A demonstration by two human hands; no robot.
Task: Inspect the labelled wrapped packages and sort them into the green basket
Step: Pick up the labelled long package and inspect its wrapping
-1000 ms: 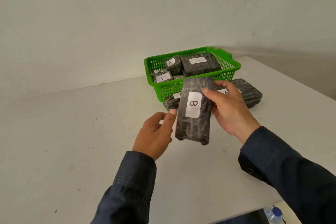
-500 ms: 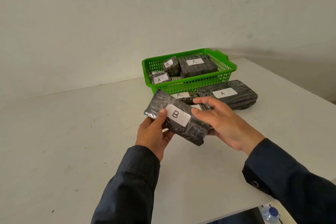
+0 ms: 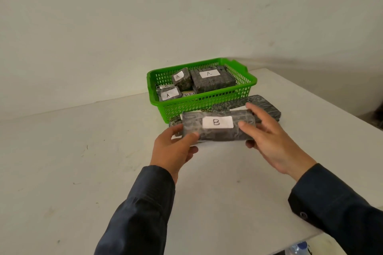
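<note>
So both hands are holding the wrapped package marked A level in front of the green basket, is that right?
Not quite. In the head view the label on the wrapped package reads B, not A. The rest holds: the left hand and right hand hold it level in front of the green basket.

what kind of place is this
Probably a plain indoor workroom set up for a sorting exercise, not a home or shop: a bare white table against a blank wall, with only a green basket and lettered wrapped packages, one marked B in hand.
</note>
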